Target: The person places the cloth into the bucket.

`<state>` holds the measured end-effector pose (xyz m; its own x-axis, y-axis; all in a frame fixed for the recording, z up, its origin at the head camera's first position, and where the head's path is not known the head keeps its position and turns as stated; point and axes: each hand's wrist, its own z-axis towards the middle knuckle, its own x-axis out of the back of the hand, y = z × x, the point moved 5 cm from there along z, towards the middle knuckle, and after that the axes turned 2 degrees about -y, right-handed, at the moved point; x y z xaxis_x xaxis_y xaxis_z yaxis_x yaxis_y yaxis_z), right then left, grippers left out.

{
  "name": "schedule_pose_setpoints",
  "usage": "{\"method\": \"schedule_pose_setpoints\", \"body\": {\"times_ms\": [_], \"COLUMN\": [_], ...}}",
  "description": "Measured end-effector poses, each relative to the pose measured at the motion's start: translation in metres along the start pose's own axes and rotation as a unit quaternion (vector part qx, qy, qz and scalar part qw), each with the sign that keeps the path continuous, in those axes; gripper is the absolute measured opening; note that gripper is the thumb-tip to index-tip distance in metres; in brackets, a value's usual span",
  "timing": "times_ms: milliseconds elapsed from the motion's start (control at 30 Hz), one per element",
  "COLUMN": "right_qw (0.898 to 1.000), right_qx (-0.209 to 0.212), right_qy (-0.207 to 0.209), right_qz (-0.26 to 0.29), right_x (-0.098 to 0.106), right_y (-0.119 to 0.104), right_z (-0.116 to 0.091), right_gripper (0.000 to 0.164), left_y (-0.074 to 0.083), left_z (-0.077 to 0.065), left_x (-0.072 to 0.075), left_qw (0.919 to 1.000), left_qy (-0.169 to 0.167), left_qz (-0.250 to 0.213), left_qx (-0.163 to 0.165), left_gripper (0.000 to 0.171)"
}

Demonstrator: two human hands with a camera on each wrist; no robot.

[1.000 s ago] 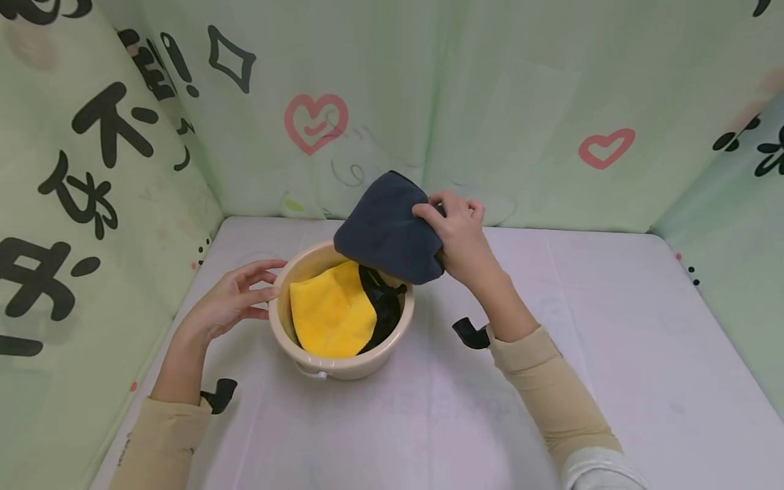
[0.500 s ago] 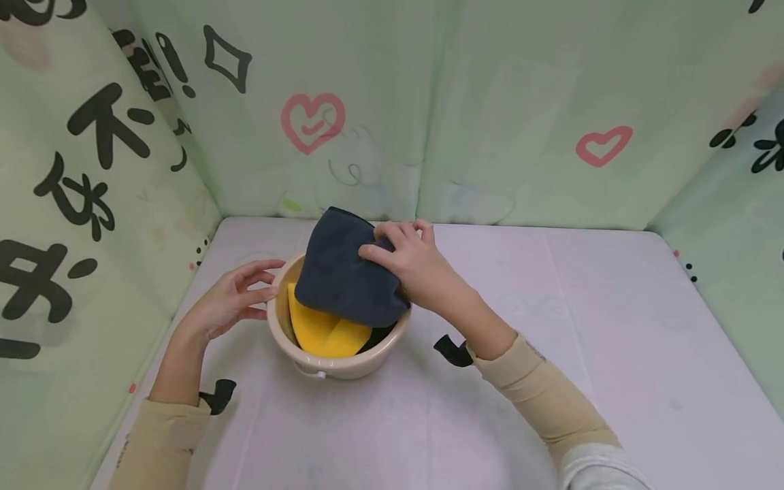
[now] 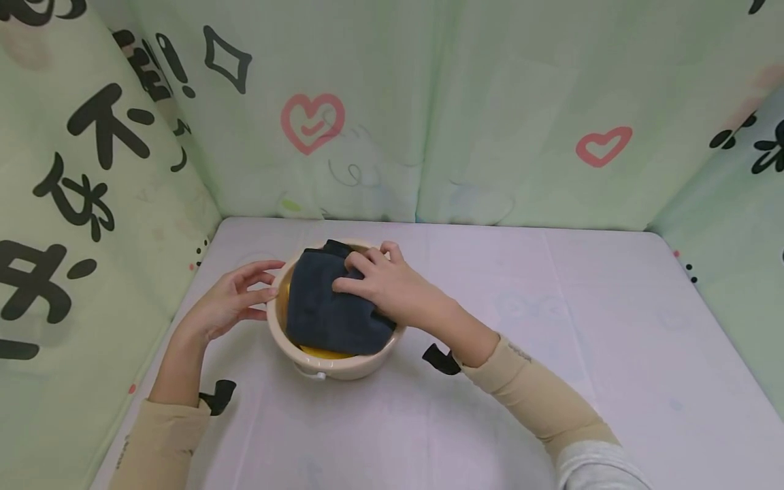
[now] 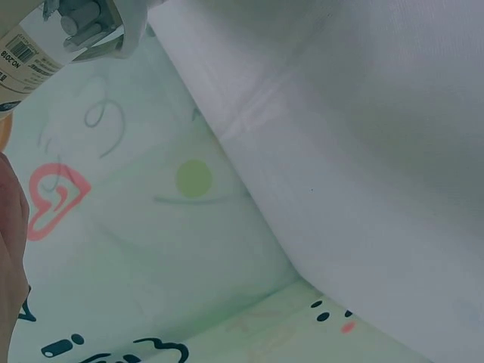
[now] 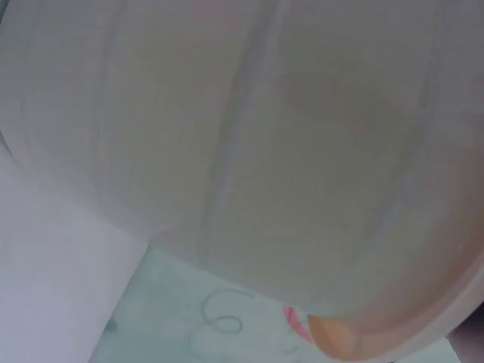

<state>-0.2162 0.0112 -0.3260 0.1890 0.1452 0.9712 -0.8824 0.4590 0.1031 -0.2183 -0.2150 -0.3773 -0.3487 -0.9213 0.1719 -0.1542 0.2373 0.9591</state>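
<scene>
A cream bucket (image 3: 348,369) stands on the table in the head view. My right hand (image 3: 398,289) grips a dark blue folded cloth (image 3: 331,306), which lies inside the bucket's mouth. Under that cloth a thin strip of a yellow cloth (image 3: 324,353) shows; the rest of it is covered. My left hand (image 3: 229,299) touches the bucket's left rim from outside, its fingers loosely extended. In the left wrist view only an edge of the left hand (image 4: 11,249) shows, near a printed label (image 4: 26,68). The bucket's ribbed wall (image 5: 318,151) fills most of the right wrist view.
A white cloth covers the table (image 3: 520,401). Pale green curtains (image 3: 508,102) with printed hearts and black characters hang at the back and both sides. A white handle end (image 3: 318,376) sits at the bucket's front. Small black devices (image 3: 439,359) are worn at both wrists.
My right hand has moved left and down, carrying the dark blue cloth from above the bucket into its mouth. The cloth now hides most of the yellow one. My left hand stays at the rim.
</scene>
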Motion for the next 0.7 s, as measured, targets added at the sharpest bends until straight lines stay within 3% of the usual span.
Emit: {"method": "schedule_pose_setpoints", "body": {"times_ms": [267,700], "right_qw": [0.995,0.978], "right_qx": [-0.008,-0.029], "right_qy": [-0.102,-0.205], "right_qz": [-0.004,-0.007], "right_x": [-0.013,-0.032], "right_y": [-0.001,-0.001], "right_z": [0.009,0.016], "right_gripper": [0.033,0.039], "left_y": [0.001,-0.001], "left_z": [0.0,0.0], "left_x": [0.0,0.0], "left_qw": [1.0,1.0], "left_qy": [-0.003,0.003], "left_qz": [-0.003,0.004], "left_qx": [-0.004,0.005], "left_gripper": [0.057,0.059]}}
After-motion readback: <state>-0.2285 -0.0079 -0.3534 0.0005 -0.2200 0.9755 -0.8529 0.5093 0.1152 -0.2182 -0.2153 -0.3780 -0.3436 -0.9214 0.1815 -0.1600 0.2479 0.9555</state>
